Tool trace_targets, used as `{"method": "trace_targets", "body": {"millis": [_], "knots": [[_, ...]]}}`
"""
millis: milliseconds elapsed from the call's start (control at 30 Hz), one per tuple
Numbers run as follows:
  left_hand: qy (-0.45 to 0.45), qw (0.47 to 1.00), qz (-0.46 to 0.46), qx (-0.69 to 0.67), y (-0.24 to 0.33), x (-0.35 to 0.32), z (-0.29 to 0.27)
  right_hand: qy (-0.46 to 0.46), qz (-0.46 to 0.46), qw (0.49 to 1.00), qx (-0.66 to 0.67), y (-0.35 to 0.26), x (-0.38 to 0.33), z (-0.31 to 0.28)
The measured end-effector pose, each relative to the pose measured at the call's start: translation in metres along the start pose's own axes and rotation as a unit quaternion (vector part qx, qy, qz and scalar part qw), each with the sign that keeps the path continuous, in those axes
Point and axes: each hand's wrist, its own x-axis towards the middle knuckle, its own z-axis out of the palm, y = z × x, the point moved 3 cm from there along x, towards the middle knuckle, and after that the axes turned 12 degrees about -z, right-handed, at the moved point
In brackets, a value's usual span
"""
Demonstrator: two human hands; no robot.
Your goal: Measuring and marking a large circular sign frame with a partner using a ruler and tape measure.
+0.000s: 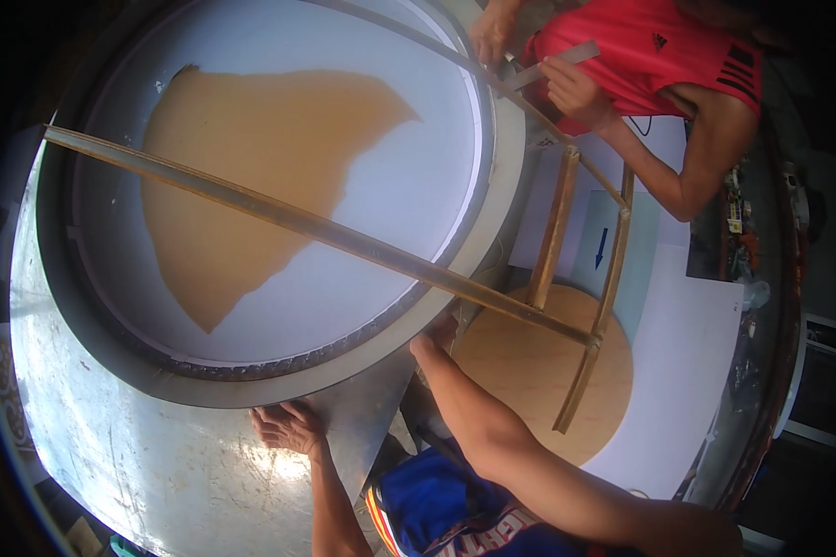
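A large round grey-rimmed frame [489, 167] takes up the left and middle of the head view. Its pale inner surface [418, 176] carries an irregular tan patch [251, 130]; I cannot tell what the patch is. My left hand [288, 427] is at the frame's near outer edge, over a shiny metal sheet, its fingers apart and touching the rim. Farther right, my right hand [434, 336] reaches against the underside of the same rim, with most fingers hidden. A long metal bar [297, 220] slants across the round frame, passing above my right hand.
Rusty crosspieces [554, 232] join the bar to a second bar, ladder-like. Beneath them lie a tan disc [529, 381] and white sheets [678, 371]. At upper right a person in a red top [613, 56] holds a flat strip [567, 58]. Scratched sheet metal [130, 455] spreads at left.
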Motion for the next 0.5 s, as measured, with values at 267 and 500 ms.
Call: {"method": "trace_targets", "body": {"millis": [267,500], "knots": [[-0.005,1.0,-0.006,0.002,-0.005,0.002,0.003,0.039,0.013,0.999,0.012,0.031,0.007,0.038],[-0.009,1.0,-0.014,0.0,-0.012,0.001,0.007,0.016,-0.008,1.0,0.021,-0.001,0.001,0.005]]}}
